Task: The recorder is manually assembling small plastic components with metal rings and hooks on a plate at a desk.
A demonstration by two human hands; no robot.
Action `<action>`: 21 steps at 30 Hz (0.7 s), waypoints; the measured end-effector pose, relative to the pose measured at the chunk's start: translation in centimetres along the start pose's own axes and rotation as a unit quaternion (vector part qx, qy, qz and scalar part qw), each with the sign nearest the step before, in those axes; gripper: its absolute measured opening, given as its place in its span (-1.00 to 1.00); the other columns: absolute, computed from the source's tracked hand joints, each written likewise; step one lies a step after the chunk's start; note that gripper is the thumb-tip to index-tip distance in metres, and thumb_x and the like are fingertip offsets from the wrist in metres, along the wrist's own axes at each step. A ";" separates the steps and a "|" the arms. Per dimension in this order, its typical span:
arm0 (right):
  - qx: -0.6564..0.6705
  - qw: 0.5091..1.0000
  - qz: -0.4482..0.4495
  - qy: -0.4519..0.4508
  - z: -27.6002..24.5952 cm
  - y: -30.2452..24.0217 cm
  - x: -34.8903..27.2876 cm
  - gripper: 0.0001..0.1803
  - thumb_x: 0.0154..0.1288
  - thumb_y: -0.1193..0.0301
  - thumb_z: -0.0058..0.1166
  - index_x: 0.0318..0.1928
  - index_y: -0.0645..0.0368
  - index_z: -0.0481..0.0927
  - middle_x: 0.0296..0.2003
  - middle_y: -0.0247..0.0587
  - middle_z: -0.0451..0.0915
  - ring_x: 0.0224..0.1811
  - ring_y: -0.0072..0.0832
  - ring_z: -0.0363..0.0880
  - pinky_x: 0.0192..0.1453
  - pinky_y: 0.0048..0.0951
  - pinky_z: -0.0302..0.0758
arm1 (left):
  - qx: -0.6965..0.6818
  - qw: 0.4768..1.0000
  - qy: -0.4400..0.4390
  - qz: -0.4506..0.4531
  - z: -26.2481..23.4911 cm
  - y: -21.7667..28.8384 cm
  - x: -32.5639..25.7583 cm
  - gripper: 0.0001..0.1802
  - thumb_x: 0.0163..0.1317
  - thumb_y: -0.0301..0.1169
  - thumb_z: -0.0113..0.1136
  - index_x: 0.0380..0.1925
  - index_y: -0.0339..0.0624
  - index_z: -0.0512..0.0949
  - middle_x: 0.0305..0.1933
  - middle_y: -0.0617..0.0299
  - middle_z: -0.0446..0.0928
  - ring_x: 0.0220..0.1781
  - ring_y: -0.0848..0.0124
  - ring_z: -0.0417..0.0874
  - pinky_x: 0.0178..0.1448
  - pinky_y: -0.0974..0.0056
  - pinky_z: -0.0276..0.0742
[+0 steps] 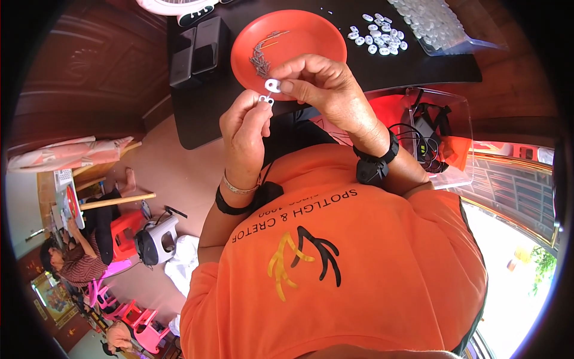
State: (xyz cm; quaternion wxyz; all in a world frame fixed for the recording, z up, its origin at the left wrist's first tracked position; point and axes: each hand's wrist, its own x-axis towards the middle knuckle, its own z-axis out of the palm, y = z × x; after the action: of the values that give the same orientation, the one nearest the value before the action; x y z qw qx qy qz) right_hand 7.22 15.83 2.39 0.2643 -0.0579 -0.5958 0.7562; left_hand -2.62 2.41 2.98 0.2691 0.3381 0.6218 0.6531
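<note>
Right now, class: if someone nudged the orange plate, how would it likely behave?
The orange plate looks like thin plastic, so probably light and quick to slide on the smooth black table. Its shallow rim might let the small metal pins scatter out.

clear plastic bag (439, 27) | white pieces inside | table's far right

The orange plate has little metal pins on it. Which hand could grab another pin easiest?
Probably the right hand. It hovers just over the orange plate, close to the metal pins, though it pinches a small white piece. The left hand sits lower, off the plate, holding another white piece.
</note>
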 end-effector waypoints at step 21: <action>-0.140 0.982 -0.072 -0.104 -0.2 -0.2 -0.6 -0.88 0.26 0.60 0.11 -0.18 0.27 0.58 -0.36 -0.28 0.61 -0.27 -0.54 0.63 -0.13 -0.52 0.58 | -0.296 0.949 -0.096 -0.057 -0.5 -1.8 0.4 -0.78 0.16 -0.33 -0.05 -0.57 -0.21 0.34 -0.61 0.20 0.36 -0.57 0.40 0.39 -0.44 0.36 0.31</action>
State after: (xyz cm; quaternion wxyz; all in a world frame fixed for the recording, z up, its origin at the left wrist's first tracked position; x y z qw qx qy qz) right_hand 7.89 15.72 2.42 0.2435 0.0279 -0.7228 0.6462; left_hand -3.36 2.55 1.22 0.4524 0.2686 0.3898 0.7558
